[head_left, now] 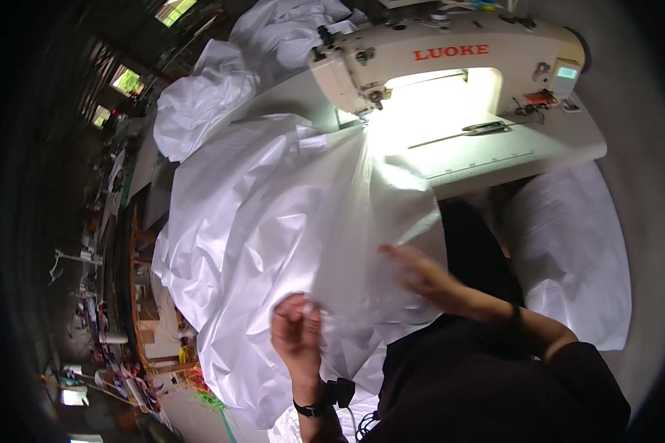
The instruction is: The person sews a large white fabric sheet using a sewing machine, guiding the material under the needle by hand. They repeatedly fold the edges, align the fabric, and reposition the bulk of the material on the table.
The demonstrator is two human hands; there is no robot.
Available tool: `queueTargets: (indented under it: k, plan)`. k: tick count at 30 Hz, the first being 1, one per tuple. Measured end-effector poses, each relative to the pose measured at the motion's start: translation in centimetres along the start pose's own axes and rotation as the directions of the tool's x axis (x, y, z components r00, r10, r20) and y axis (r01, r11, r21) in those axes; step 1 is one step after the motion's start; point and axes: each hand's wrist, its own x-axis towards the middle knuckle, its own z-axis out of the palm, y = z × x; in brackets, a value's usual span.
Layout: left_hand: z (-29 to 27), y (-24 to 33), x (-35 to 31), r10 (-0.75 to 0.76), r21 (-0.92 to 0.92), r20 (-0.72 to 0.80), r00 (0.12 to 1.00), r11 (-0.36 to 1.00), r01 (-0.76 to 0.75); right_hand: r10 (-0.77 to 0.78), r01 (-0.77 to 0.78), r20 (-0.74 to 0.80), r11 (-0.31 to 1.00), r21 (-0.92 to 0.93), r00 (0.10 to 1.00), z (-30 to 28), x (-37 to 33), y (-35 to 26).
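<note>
A large sheet of shiny white plastic-like fabric spreads over my lap and runs up under the needle area of a cream sewing machine. Folds gather to a point beneath the presser foot. At the sheet's near part, my left hand has its fingers curled and pinched on the fabric. My right hand is over the sheet to the right, smeared by motion, with a finger pointing left; whether it touches the fabric does not show.
A lamp lights the machine bed, where a long thin tool with a dark handle lies. More white fabric hangs at the right, and another heap sits behind left. Cluttered shelving stands along the left.
</note>
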Motion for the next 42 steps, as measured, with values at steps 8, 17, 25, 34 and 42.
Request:
queueTargets:
  k: [8,17,25,34,42]
  plan:
    - [5.3,-0.2,0.5,-0.079,0.307,0.906,0.417,0.799,-0.516,0.001,0.016,0.573,1.000,-0.025,0.820,3.0,-4.5,9.1]
    - [10.2,-3.4,-0.6,-0.100,0.185,0.982,0.161,0.696,-0.694,0.351,-0.255,0.061,0.778,-0.574,0.934,-5.9,2.1,-0.9]
    - [11.8,-6.1,12.4,0.125,0.492,0.816,0.565,0.362,-0.792,0.418,-0.412,0.063,0.842,0.348,0.907,-5.2,-0.4,4.9]
    - [16.5,-11.8,20.8,0.339,0.518,0.732,0.591,0.287,-0.806,0.428,-0.420,0.193,0.904,-0.084,0.883,-6.5,1.6,3.9]
    - [18.6,-10.9,20.7,0.364,0.540,0.696,0.618,0.302,-0.786,-0.142,-0.031,-0.140,0.584,-0.811,0.980,-16.1,14.5,1.9]
